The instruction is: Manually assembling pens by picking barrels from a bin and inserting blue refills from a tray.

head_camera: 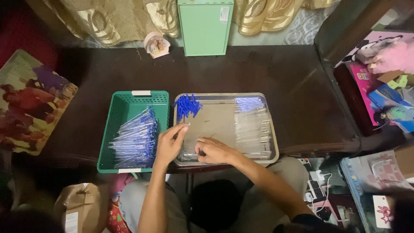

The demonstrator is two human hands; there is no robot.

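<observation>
Near the centre of the frame, the person's left hand hovers over the left edge of a metal tray, fingers pinched around a thin clear pen part whose tip rises toward the upper right; the right hand rests low on the tray floor, curled narrow around something small that cannot be made out. The tray sits on a dark counter and holds a heap of blue caps in its upper left corner and a row of clear pen barrels down its right side, with blue-tipped refills above them. Just left of the tray, touching it, a green basket holds a sizeable pile of assembled blue pens. Judging by the piles, a good share of the assembly looks done, yet plenty of barrels and caps remain loose. A green box stands at the upper middle.
</observation>
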